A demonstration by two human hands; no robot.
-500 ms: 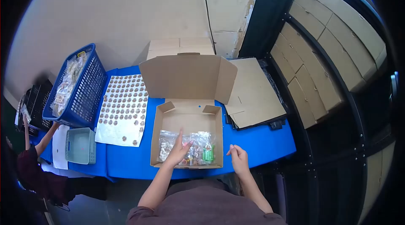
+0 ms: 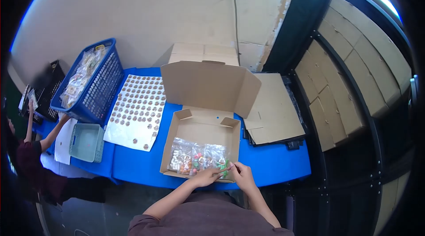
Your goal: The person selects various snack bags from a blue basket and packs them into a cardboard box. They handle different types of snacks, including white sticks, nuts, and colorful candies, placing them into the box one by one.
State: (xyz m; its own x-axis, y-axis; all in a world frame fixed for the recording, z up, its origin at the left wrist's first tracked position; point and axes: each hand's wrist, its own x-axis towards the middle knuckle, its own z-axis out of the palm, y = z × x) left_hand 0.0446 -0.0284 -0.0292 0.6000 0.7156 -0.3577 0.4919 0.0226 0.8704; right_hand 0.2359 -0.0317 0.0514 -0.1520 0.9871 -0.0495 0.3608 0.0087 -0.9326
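An open cardboard box (image 2: 203,127) stands on the blue-covered table, its lid raised at the back. Clear plastic bags (image 2: 195,154) with white, orange, red and green pieces lie in its front part. Over the box's front edge is my left hand (image 2: 207,176), its fingers reaching right toward the green pieces. My right hand (image 2: 241,176) is at the box's front right corner, thumb and fingers pinched together. The fingertips of both hands meet there; anything between them is too small to make out.
Left of the box lies a white sheet of round stickers (image 2: 135,107). Beyond it are a blue basket (image 2: 99,90) of bags and a green tray (image 2: 87,143). A co-worker's arm (image 2: 53,136) reaches beside them. Flat cardboard (image 2: 276,112) is stacked right; shelves hold boxes.
My left hand has moved right and down from above the bags, and my right hand has come left to meet it at the box's corner. The view has shifted slightly.
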